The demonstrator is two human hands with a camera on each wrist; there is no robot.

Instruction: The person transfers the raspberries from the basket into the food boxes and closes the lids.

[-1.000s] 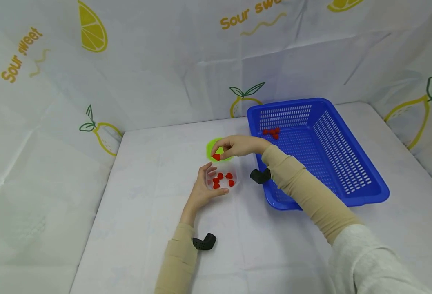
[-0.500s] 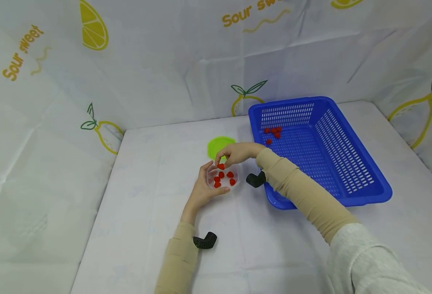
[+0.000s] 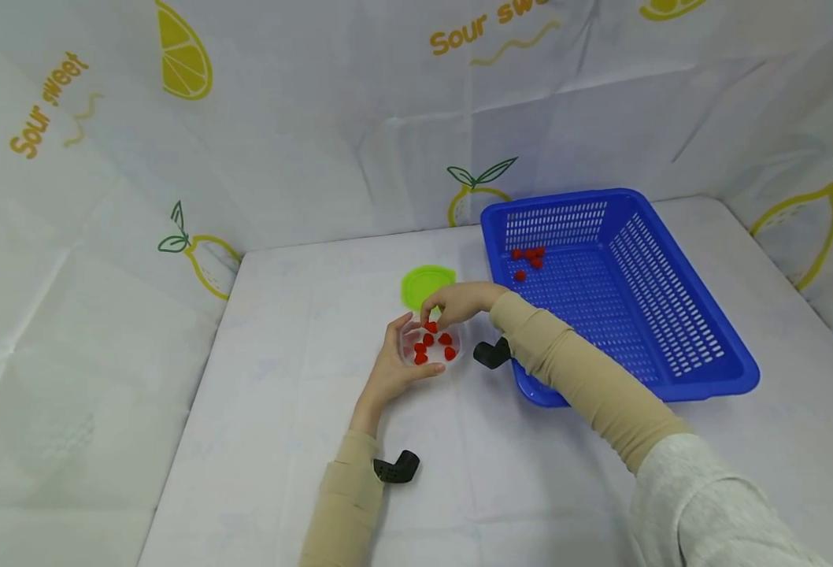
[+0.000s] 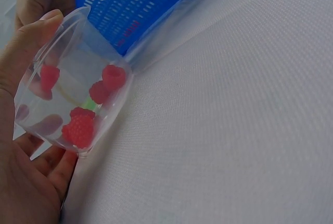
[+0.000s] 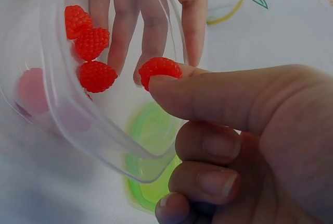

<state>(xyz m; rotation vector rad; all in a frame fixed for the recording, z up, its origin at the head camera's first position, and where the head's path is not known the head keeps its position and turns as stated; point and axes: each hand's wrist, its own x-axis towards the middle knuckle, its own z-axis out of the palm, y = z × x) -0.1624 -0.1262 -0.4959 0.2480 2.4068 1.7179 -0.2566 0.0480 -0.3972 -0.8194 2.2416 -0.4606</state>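
Note:
My left hand grips a clear plastic cup round its side, thumb near the rim and fingers behind. Several raspberries lie at the bottom of the cup. Between thumb and forefinger, my right hand pinches one raspberry at the cup's opening. Through the clear wall, the right wrist view shows the left hand's fingers on the far side. A lime-green lid lies flat on the table just behind the cup, partly covered by the right hand.
A blue slotted basket stands on the right, under the right forearm. Several more raspberries sit in its back left corner. The white-covered table meets a lemon-printed cloth backdrop behind.
My right hand has moved down and slightly right with its raspberry, from over the green lid to the cup's opening. More of the lid shows. The left hand keeps its hold.

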